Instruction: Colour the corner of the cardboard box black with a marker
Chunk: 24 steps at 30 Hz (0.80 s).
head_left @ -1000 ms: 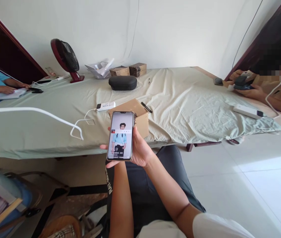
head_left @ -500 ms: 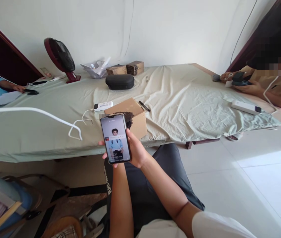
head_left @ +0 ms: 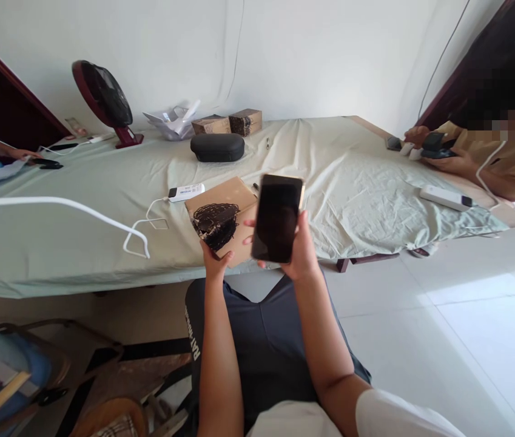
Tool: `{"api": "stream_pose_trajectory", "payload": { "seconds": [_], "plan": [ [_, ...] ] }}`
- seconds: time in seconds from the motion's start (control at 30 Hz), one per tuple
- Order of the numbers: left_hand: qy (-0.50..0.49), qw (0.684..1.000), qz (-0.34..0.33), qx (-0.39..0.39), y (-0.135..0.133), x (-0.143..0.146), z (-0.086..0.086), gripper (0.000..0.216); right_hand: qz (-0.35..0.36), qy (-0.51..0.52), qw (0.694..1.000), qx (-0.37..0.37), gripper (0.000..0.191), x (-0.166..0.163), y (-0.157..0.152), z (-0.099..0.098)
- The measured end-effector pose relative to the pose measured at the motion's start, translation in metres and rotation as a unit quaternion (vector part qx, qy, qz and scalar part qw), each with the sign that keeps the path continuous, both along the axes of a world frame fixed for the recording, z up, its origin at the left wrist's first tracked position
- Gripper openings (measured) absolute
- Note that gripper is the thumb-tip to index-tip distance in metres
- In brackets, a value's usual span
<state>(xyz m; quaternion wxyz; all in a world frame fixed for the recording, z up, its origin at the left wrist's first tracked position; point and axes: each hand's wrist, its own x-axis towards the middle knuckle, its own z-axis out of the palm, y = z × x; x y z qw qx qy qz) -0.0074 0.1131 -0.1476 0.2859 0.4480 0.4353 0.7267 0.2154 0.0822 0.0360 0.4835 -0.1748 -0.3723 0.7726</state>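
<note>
We see the right hand clasped around a phone, its fingers wrapping the left edge and the thumb on the right edge. The phone stands nearly upright above the lap with a dark screen, in front of the near edge of the counter. The left hand grips the near corner of a cardboard box that sits at the counter's edge, thumb and fingers pinched on it; a patch of dark scribble or mesh covers the box's front, and we cannot tell which from here. Just beside the box on the left lies a white power bank with a white cable looping over the green cloth. Farther back rest a black case, two small boxes and a red fan. At the far right another person's hands hold a dark device.
</note>
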Motion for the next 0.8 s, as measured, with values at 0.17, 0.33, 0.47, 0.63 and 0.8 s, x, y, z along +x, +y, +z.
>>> {"api": "stream_pose_trajectory", "payload": {
  "seconds": [0.17,0.33,0.47,0.63,0.8],
  "plan": [
    [-0.020,0.999,0.032,-0.032,0.008,-0.008,-0.023,0.122,-0.145,-0.142,0.978,-0.043,0.079,0.055,0.033,-0.029],
    [-0.009,0.998,0.026,-0.048,0.007,-0.010,-0.024,0.124,-0.229,-0.339,0.902,-0.136,0.047,0.079,0.075,-0.072],
    [0.005,0.999,0.022,-0.049,0.008,-0.012,-0.026,0.123,-0.247,-0.378,0.882,-0.135,0.037,0.090,0.110,-0.093],
    [0.026,0.998,0.017,-0.056,0.003,-0.011,-0.021,0.123,-0.310,-0.419,0.849,-0.084,0.038,0.098,0.143,-0.109],
    [0.052,0.996,0.001,-0.066,-0.001,-0.015,-0.003,0.124,-0.340,-0.473,0.813,0.017,0.053,0.106,0.149,-0.116]
  ]
}}
